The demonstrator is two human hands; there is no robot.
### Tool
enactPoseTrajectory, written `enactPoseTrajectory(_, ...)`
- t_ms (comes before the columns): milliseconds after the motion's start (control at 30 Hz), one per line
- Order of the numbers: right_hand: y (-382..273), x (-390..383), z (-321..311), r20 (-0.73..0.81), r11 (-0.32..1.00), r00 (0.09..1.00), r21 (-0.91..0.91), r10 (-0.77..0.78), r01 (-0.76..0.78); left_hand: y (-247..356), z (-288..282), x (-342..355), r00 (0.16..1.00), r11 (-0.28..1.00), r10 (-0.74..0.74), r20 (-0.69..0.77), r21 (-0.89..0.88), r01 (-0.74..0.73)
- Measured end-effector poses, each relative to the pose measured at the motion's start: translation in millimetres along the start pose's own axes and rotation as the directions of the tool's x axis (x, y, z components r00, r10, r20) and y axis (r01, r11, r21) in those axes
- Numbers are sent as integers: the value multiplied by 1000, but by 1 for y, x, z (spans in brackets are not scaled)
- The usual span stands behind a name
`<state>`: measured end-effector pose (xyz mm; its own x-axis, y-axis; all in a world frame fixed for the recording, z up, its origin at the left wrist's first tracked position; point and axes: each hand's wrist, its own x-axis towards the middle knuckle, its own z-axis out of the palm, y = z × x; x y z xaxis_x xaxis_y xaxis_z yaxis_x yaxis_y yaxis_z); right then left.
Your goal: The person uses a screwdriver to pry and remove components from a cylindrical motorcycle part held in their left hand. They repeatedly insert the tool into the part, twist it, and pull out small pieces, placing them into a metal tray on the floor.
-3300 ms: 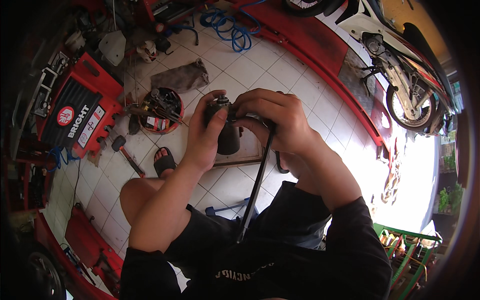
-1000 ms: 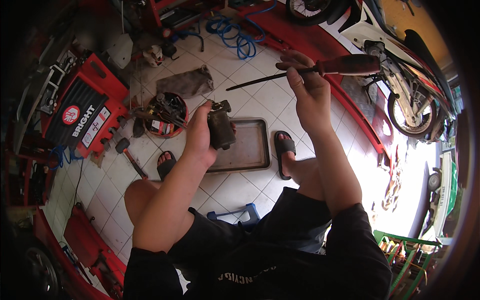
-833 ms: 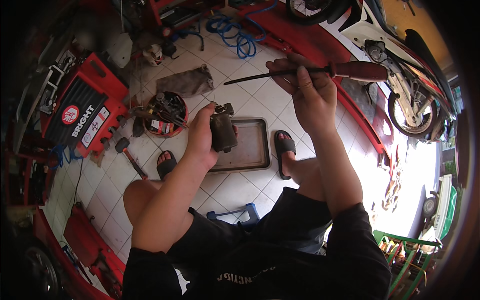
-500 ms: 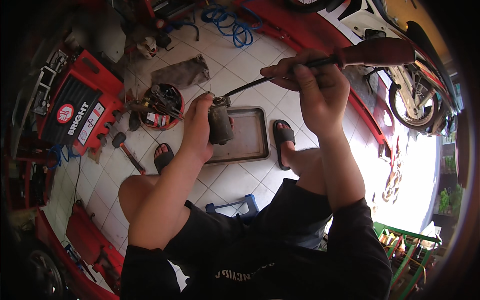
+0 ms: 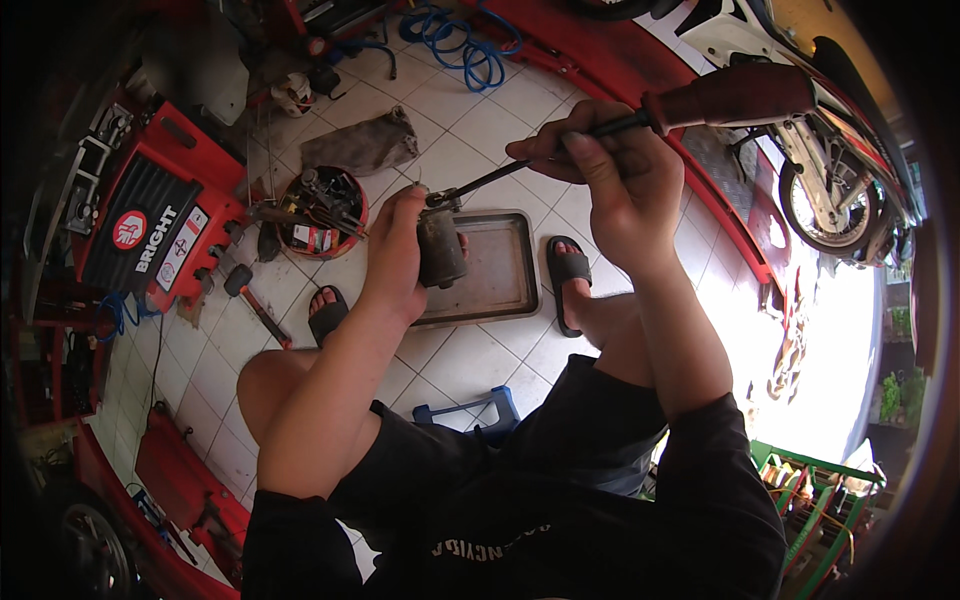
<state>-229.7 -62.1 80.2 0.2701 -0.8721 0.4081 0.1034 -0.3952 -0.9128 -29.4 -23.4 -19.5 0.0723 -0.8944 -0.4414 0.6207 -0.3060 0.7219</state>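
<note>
My left hand [image 5: 397, 245] is wrapped round a dark, cylindrical metal part that looks like a starter motor [image 5: 442, 252], held upright over a shallow metal tray [image 5: 532, 265]. A long screwdriver [image 5: 735, 98] with a dark red handle slants down from the right. My right hand [image 5: 635, 190] grips it by the shaft, just below the handle, which sticks out past the hand. Its tip meets the fittings at the motor's top end; exactly what it touches there is too small to make out. The fingers of my left hand behind the motor are mostly hidden.
Left of the tray stands a round red tub [image 5: 335, 240] of tools and parts, with a hammer [image 5: 255, 305] and a grey cloth [image 5: 362, 145] on the tiles. A red machine [image 5: 165, 215] is at the left, a motorcycle [image 5: 825, 195] at the right, a blue stool [image 5: 490, 410] below me.
My right hand has shifted slightly left with the screwdriver, and its tip has come further onto the motor's top end. The left hand and motor have hardly moved.
</note>
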Motion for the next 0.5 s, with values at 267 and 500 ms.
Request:
enactPoseTrajectory(267,-1,3,1,-20,998,998,12,55,-55,-1,0,0,999,1000,-3,-38,-13,2)
enactPoseTrajectory(500,1,3,4,-74,994,995,90,66,-60,-3,-3,0,1000,1000,16,-9,16,-16)
